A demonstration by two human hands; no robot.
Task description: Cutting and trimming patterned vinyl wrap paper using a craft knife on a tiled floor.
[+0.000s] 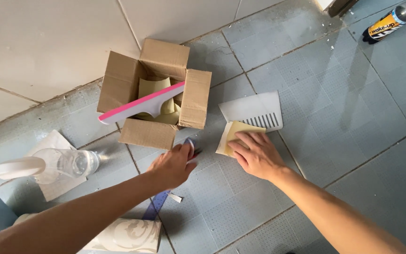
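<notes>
From the head view, we see our right hand [255,153] pressing flat, fingers spread, on a yellow sponge pad [237,134] lying on the grey tile floor [344,108], beside a white notched scraper [254,112]. Our left hand [172,164] pinches a small blue-tipped tool [191,143], near the open cardboard box [156,91].

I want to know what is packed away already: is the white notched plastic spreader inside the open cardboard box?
No, the white notched plastic spreader lies flat on the grey floor tiles, to the right of the open cardboard box.

A black and yellow can [385,26] lies far off; a clear spray bottle [69,163] rests on paper.
</notes>
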